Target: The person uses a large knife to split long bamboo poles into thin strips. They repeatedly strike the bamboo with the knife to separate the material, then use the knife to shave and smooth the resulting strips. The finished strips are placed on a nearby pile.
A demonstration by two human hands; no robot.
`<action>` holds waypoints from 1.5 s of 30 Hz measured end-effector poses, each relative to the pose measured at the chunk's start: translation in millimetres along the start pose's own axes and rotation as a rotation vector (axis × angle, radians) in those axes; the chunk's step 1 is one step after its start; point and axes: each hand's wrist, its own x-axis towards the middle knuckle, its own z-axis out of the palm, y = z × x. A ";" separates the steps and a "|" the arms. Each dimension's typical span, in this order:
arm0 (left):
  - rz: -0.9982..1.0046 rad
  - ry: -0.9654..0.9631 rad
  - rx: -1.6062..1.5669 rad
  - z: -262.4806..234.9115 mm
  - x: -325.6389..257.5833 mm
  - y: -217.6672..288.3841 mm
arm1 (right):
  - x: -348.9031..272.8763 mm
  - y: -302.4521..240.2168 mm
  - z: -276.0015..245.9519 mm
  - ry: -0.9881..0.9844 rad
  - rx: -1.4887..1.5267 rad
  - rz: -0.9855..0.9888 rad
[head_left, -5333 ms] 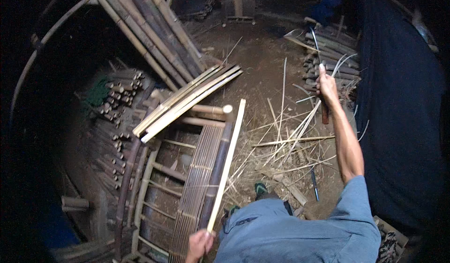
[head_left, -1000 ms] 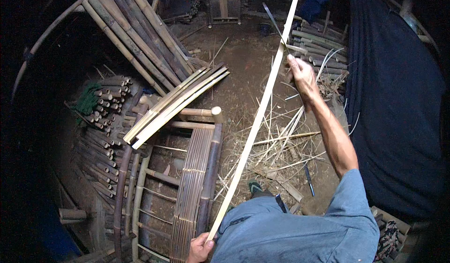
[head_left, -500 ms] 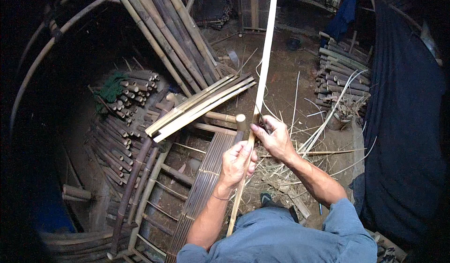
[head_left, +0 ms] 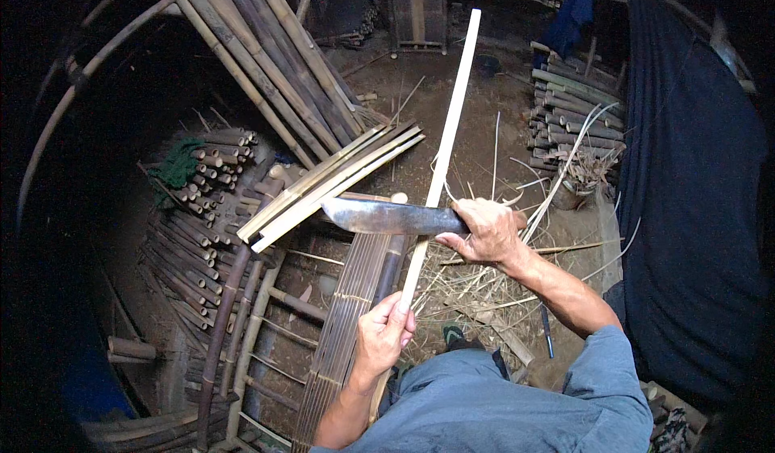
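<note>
A long pale bamboo strip (head_left: 456, 118) slants up and away from me, its lower part passing through my left hand (head_left: 383, 333). The fingers and thumb of that hand are closed round it. My right hand (head_left: 488, 231) grips the handle of a broad machete (head_left: 379, 216). The blade lies across the strip, pointing left, with its flat side showing and its rounded tip near a bundle of split bamboo strips (head_left: 339, 180). A thin curled shaving hangs beside the strip just above the blade. Whether the cutting edge touches the strip I cannot tell.
A bamboo frame (head_left: 262, 324) with a slatted panel (head_left: 343, 316) stands at my left. Stacked bamboo poles (head_left: 182, 251) lie beyond it, with another stack (head_left: 577, 114) at far right. Shavings (head_left: 464, 287) litter the ground. A dark cloth (head_left: 686, 195) hangs at right.
The machete, earlier mostly hidden at my right hand, now shows its flat blade stretched leftward. My left hand has moved lower and nearer to me, apart from the right. The strip's far tip is lower.
</note>
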 end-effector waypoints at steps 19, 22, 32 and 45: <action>-0.196 -0.045 0.104 -36.6 -105.4 -37.6 | 22.3 106.4 -37.2 -0.003 -0.231 0.396; -0.255 -0.054 0.089 -47.9 -134.7 -41.9 | 29.6 118.7 -57.7 -0.152 -0.259 0.643; -0.042 0.037 0.413 -46.2 -46.2 -46.7 | -15.4 12.1 -14.8 -0.233 -0.029 0.200; 0.206 0.057 0.617 -20.5 -81.3 -49.1 | -10.0 82.8 -50.9 -0.278 -0.212 0.552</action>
